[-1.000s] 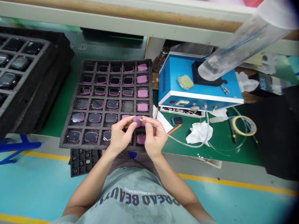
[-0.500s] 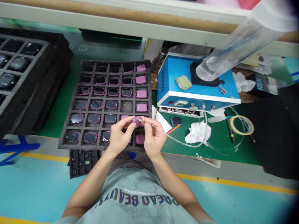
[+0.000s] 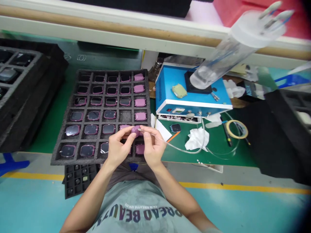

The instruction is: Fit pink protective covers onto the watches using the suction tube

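Observation:
My left hand [image 3: 119,145] pinches a small purple watch case [image 3: 135,130] over the lower right part of a grey foam tray [image 3: 126,116]. Against the right side of that case, my right hand [image 3: 155,147] grips the thin end of a clear tube [image 3: 178,148]. This tube curves across the bench to the front of a blue machine [image 3: 165,94]. Beneath the hands, the tray's compartments hold rows of dark-screened purple watches [image 3: 91,129], with pink-purple cases [image 3: 140,102] down the right column. My fingers hide some lower compartments and the exact contact at the tube tip.
A pale green watch case [image 3: 179,91] and a clear cylinder [image 3: 218,61] stand on the machine. Crumpled tissue [image 3: 196,139], a dark watch [image 3: 175,128] and a tape roll [image 3: 236,137] lie to the right. Stacked foam trays [image 3: 31,81] rise at left; a shelf edge [image 3: 97,27] crosses above.
The camera view has shifted, so the whole scene sits further left and slightly lower. Both hands keep the same grip on the purple watch case and the tube.

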Tool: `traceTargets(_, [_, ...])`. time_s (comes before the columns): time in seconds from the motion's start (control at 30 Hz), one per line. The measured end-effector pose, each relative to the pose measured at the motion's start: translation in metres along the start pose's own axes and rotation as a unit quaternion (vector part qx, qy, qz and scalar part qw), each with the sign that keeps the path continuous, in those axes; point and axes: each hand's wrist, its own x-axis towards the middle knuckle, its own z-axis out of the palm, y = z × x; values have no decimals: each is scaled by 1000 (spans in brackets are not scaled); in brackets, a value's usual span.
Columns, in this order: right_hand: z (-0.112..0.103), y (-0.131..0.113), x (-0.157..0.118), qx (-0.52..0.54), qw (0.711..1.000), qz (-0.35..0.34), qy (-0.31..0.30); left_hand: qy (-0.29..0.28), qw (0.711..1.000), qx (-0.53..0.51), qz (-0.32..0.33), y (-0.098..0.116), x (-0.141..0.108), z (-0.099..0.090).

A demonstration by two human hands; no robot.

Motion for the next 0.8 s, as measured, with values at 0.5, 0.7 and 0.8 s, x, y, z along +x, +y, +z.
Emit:
traceTargets(0.5, [2,0,4,13,1000,4,-7,1,1000,6,5,-1,3,-2])
traceTargets(0.7, [1,1,3,5,1000,7,-9,-1,1000,4,4,0,3,-2])
traceTargets(0.8, [1,1,3,18,1000,6,-8,-3,1000,6,3,1,3,-2])
